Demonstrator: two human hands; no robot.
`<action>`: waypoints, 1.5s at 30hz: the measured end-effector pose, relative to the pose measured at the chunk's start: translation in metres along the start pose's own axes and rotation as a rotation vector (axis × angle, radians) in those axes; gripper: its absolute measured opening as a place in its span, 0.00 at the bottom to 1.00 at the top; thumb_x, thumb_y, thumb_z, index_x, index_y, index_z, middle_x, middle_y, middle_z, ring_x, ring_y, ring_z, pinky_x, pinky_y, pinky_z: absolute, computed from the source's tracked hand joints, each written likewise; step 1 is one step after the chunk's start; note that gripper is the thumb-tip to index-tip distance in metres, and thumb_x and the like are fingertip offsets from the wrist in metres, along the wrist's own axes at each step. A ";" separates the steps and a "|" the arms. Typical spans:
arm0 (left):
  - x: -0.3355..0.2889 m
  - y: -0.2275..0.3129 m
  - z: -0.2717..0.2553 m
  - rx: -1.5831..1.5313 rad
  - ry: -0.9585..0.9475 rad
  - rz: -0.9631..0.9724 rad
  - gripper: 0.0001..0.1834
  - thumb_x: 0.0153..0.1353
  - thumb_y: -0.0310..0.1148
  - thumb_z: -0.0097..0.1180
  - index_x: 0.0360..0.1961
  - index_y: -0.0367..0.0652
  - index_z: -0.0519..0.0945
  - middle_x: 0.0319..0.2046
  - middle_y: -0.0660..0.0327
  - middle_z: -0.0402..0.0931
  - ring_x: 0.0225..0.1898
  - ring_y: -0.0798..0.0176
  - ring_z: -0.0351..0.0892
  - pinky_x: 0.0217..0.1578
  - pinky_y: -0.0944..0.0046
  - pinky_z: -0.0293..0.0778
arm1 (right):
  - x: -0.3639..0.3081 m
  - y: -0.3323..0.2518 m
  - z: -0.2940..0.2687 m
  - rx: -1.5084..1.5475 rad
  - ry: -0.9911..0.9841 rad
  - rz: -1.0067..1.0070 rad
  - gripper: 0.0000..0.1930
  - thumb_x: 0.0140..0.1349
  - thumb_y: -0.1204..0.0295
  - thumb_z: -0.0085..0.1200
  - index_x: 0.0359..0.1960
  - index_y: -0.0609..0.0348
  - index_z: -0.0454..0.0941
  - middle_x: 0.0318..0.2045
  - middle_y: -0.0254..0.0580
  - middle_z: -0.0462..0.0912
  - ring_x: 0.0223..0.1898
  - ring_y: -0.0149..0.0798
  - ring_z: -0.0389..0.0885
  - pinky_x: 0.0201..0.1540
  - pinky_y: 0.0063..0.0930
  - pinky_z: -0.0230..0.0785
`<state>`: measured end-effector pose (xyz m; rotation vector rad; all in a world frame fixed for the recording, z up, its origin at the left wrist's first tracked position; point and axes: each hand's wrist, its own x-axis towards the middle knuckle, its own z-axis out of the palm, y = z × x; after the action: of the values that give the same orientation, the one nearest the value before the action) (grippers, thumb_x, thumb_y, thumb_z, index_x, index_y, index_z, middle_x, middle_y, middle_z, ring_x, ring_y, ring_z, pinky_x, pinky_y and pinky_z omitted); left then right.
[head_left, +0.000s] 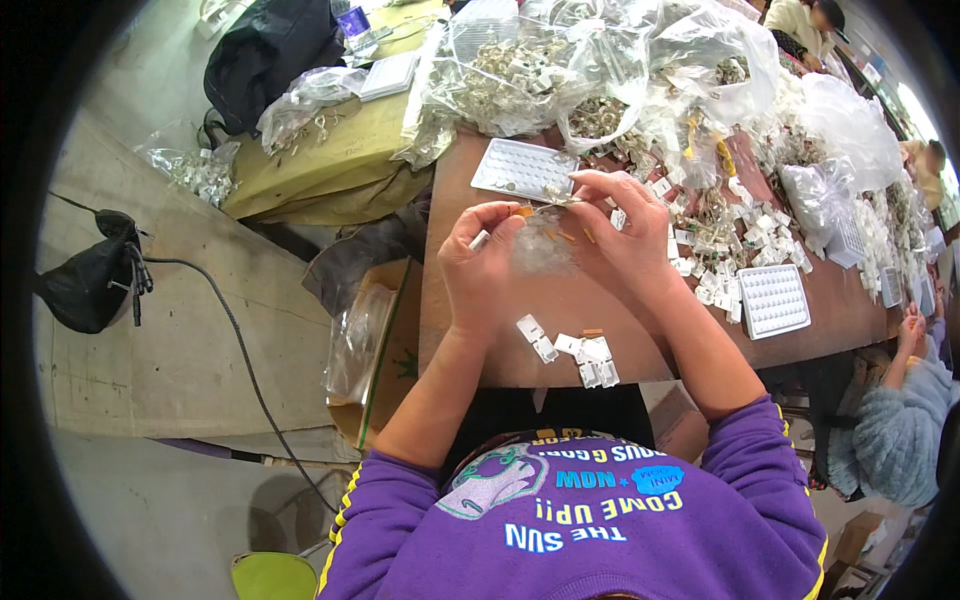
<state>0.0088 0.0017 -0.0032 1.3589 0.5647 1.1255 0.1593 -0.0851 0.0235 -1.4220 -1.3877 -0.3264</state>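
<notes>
Over the table, my left hand (478, 262) is closed in a pinch on a small orange strip (524, 211). My right hand (632, 228) faces it with thumb and fingers pressed together on something small and thin, too fine to make out. Just beyond both hands lies a white tray with rows of small cups (512, 163), a few tiny pieces in it. Beneath my hands rests a clear plastic bag (545, 256) with loose orange strips (568, 237) beside it. Closer to me, several small white cards or boxes (594, 352) lie at the table's front edge.
White-tagged small pieces (712, 262) are heaped to the right, by a second white tray (774, 300). Clear bags of small metallic pieces (510, 75) crowd the back. A cardboard box (385, 340) stands at left. A co-worker in a grey fluffy sleeve (895, 440) works at right.
</notes>
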 end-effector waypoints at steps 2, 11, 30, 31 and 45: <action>-0.001 0.001 0.001 -0.001 0.014 0.005 0.06 0.62 0.24 0.59 0.40 0.36 0.80 0.35 0.66 0.80 0.34 0.78 0.72 0.35 0.79 0.68 | 0.003 -0.001 -0.002 -0.046 0.029 -0.097 0.14 0.49 0.75 0.65 0.40 0.54 0.81 0.31 0.36 0.80 0.35 0.40 0.79 0.40 0.32 0.72; -0.004 0.005 0.007 0.044 -0.077 -0.039 0.05 0.57 0.24 0.62 0.36 0.35 0.82 0.34 0.63 0.82 0.36 0.75 0.76 0.41 0.73 0.72 | 0.002 -0.004 0.007 -0.088 -0.057 -0.340 0.09 0.47 0.75 0.64 0.31 0.57 0.78 0.31 0.37 0.80 0.37 0.41 0.81 0.44 0.36 0.73; -0.001 -0.001 -0.002 -0.015 -0.233 -0.202 0.10 0.60 0.27 0.60 0.43 0.34 0.78 0.35 0.63 0.79 0.36 0.73 0.76 0.40 0.73 0.71 | -0.001 0.002 -0.005 0.021 -0.323 -0.197 0.09 0.50 0.79 0.62 0.35 0.60 0.79 0.30 0.40 0.81 0.33 0.41 0.82 0.36 0.29 0.76; 0.001 -0.002 -0.001 -0.183 -0.226 -0.273 0.13 0.62 0.26 0.57 0.47 0.35 0.75 0.38 0.61 0.78 0.38 0.70 0.77 0.43 0.71 0.71 | -0.002 0.000 -0.004 0.031 -0.297 -0.113 0.08 0.52 0.79 0.61 0.35 0.61 0.79 0.29 0.39 0.81 0.32 0.40 0.82 0.35 0.29 0.76; 0.003 -0.002 0.000 -0.293 -0.350 -0.323 0.15 0.67 0.26 0.49 0.54 0.32 0.72 0.46 0.57 0.76 0.47 0.68 0.76 0.49 0.68 0.75 | -0.004 0.011 -0.004 1.476 -0.353 1.131 0.07 0.61 0.76 0.58 0.39 0.65 0.79 0.36 0.43 0.83 0.32 0.27 0.80 0.32 0.17 0.76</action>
<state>0.0102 0.0043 -0.0046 1.1264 0.3317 0.6582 0.1693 -0.0877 0.0162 -0.7078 -0.4935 1.4381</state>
